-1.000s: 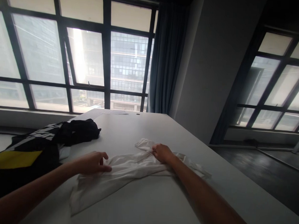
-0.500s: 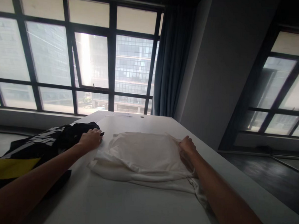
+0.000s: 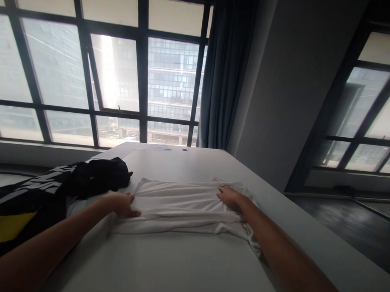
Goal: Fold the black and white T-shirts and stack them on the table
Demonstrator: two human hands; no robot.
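Observation:
A white garment (image 3: 182,205) lies spread flat across the white table (image 3: 183,266), folded into a wide band. My left hand (image 3: 121,203) rests on its left edge, fingers pressed on the cloth. At the right end my right hand (image 3: 228,195) lies on the fabric with its fingers stretched out. Whether either hand pinches the cloth I cannot tell.
A pile of black clothes (image 3: 93,176) with white lettering and a yellow patch (image 3: 4,226) lies on the table's left side. Papers (image 3: 149,147) lie at the far end. Large windows (image 3: 120,69) and a blue curtain (image 3: 222,74) stand behind; the floor drops off at right.
The white garment went from a bunched strip to a raised, spread sheet and now lies flat. Both hands moved apart, then came down onto its left and right edges.

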